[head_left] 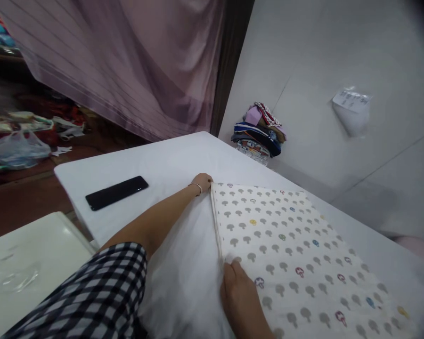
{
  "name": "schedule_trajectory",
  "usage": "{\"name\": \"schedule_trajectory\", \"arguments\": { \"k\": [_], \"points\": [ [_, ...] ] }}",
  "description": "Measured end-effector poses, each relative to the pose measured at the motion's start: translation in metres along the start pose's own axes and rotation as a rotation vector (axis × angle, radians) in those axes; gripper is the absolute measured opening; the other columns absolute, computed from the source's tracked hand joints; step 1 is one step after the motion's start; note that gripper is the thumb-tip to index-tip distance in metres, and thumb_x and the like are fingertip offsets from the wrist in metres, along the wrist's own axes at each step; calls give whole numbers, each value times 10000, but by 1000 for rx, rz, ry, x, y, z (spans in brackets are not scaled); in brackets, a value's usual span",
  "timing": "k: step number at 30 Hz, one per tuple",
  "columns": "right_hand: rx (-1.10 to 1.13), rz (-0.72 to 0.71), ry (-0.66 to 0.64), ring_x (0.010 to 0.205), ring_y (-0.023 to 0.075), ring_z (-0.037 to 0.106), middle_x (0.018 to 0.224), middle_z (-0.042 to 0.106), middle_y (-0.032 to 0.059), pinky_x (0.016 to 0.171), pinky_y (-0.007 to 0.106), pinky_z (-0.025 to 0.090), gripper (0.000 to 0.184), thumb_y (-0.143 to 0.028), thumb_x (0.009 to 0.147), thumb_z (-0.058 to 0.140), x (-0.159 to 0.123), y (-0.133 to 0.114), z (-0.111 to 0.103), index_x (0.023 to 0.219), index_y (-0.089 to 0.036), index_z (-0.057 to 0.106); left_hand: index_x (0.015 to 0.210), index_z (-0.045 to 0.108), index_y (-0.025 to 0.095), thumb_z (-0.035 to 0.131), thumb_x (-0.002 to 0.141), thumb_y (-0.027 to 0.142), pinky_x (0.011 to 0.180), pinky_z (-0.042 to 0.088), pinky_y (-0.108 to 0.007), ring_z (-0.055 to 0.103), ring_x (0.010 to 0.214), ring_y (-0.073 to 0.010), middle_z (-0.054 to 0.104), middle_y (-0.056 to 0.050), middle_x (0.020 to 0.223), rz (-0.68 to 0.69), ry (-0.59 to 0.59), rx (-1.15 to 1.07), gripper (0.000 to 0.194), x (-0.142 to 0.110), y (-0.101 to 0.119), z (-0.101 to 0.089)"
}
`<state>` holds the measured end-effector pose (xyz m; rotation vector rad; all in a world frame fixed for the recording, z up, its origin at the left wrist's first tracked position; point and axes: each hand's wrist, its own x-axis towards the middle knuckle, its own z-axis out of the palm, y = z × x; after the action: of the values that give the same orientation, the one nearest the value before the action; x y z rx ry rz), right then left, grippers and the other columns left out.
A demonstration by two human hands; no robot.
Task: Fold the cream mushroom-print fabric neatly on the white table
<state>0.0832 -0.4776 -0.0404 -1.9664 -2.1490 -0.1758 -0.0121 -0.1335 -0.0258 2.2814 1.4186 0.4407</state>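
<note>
A cream cloth with a mushroom print [286, 235], mostly grey with a few coloured ones, lies spread on a white table [173, 153]. My left hand [201, 181], with a bracelet at the wrist, is closed on the cloth's far left corner. Nearer to me, my right hand [238, 292] has its fingers curled on the left edge of the same cloth. Layers show along that edge, so it looks folded. Plain white fabric [183, 268] lies between my arms, beside the printed cloth.
A black phone [116, 192] rests on the table left of my arm. Beyond the far edge stand folded clothes [257, 129] and a clear packet with a paper [353, 106]. A pink curtain [155, 61] hangs behind. A plastic bag [21, 148] and a pale stool-like surface [38, 254] are left.
</note>
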Motion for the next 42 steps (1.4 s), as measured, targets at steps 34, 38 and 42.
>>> {"name": "schedule_trajectory", "arguments": {
  "k": [34,38,42],
  "points": [
    [202,43,-42,701,180,526,833,537,67,608,273,427,188,-70,758,395,4,3,-6,828,-177,532,817,637,185,411,832,185,669,358,-253,486,959,-179,570,-58,1003,700,-160,616,227,-29,20,-30],
    [215,45,-25,708,177,526,847,537,69,614,273,425,198,-70,759,391,3,3,-6,841,-174,538,759,609,154,401,829,139,652,355,-266,499,902,-175,586,-75,927,767,-149,665,220,-25,18,-27],
    [232,41,-10,704,163,526,845,533,58,616,263,420,200,-74,760,395,2,4,-7,859,-178,535,787,582,157,364,835,113,667,359,-273,494,895,-172,578,-80,924,794,-67,617,228,-25,7,-29]
  ]
}}
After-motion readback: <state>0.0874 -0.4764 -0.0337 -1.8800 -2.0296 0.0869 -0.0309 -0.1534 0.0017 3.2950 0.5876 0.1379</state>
